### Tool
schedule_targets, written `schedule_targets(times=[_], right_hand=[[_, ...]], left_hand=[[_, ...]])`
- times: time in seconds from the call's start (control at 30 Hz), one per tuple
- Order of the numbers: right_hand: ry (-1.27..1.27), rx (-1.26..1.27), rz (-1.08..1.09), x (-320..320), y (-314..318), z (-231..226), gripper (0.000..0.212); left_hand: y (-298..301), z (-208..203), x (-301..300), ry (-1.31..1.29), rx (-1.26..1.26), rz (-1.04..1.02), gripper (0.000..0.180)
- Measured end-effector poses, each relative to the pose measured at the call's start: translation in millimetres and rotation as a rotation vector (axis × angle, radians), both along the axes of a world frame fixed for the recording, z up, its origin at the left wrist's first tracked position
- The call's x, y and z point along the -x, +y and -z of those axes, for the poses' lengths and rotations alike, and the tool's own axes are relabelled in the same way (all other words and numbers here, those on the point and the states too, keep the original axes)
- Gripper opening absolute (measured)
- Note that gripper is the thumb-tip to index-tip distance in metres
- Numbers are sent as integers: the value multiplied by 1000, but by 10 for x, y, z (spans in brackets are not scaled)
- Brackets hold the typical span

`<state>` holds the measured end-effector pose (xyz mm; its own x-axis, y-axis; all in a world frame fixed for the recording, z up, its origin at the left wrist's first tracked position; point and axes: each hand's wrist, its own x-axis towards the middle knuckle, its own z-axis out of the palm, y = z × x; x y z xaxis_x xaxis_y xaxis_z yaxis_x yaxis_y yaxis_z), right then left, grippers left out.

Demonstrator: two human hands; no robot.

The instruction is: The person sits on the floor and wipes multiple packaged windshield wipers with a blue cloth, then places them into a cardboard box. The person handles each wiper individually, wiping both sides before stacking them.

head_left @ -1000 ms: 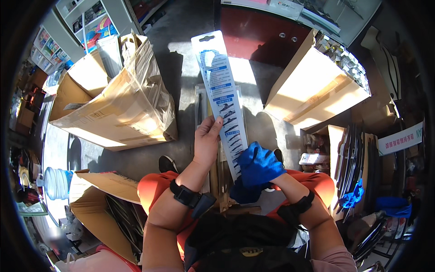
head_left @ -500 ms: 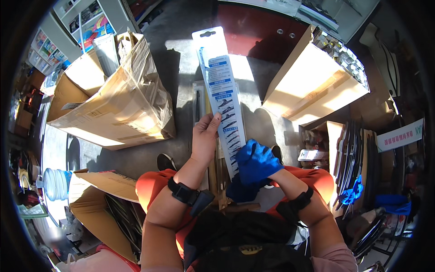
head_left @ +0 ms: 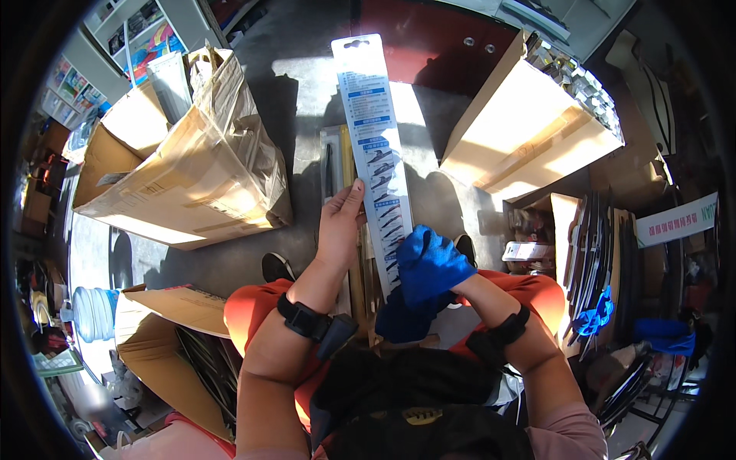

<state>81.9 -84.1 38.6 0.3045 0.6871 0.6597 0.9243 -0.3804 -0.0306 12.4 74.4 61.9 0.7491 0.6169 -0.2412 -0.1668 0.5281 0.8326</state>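
A long, narrow wiper blade package [head_left: 372, 130] stands tilted before me, its white back card with blue bands and small pictures facing up. My left hand [head_left: 340, 218] grips its left edge near the middle, thumb on the card and fingers behind. A blue cloth [head_left: 435, 267] covers most of my right hand [head_left: 464, 287], hiding its fingers. Closed on the cloth, that hand presses it against the package's lower right edge. The darker part of the cloth hangs below, over the package's lower end. Beneath the package, more long narrow packages [head_left: 330, 165] lie between my legs.
A large torn cardboard box [head_left: 184, 192] stands at the far left, another carton [head_left: 529, 130] filled with packages at the far right. Nearer left, an open box [head_left: 165, 360] holds dark strips. Long dark strips stand upright at right near a second blue cloth [head_left: 594, 316].
The package has shifted slightly away from me, with both hands still on it. The cloth has moved slightly up along its right edge. The whole view has shifted a little.
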Motion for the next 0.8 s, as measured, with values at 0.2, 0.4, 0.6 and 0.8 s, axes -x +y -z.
schedule_targets(times=[0.2,0.4,0.6,0.8], right_hand=[[380,231,-215,-202,-162,-63,27],[1166,333,-227,-269,-156,-385,49],[772,226,-385,-145,-160,-224,37],[1284,232,-463,146,-107,-377,49]], left_hand=[[-30,41,8,41,-13,102,43],[-217,-16,20,-120,310,438,68],[-123,-120,0,-116,250,316,75],[97,-13,7,-64,263,100,72]])
